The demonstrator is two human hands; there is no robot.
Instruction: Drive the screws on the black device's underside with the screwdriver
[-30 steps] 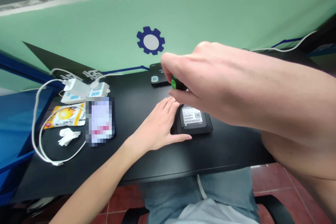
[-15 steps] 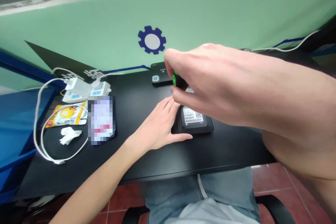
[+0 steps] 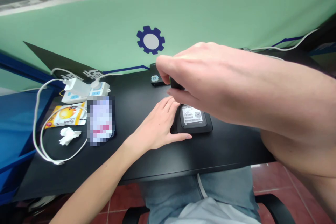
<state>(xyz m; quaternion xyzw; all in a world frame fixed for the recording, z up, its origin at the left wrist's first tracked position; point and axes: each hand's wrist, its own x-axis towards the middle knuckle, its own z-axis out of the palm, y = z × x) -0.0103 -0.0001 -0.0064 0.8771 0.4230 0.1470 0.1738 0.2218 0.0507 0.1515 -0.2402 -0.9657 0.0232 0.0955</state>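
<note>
From here I see my right hand (image 3: 207, 84) pinching a small dark object (image 3: 175, 83) between thumb and fingers, mostly hidden, above the far edge of a black device (image 3: 194, 127) with a barcode label. My left hand (image 3: 154, 126) lies spread on the black desk (image 3: 147, 157), its fingertips (image 3: 172, 104) and thumb against that device's left side. A second black device (image 3: 154, 79) sits farther away. Left of my hands are a power strip (image 3: 84, 93), a snack packet (image 3: 65, 116), and a crumpled tissue (image 3: 68, 135).
</note>
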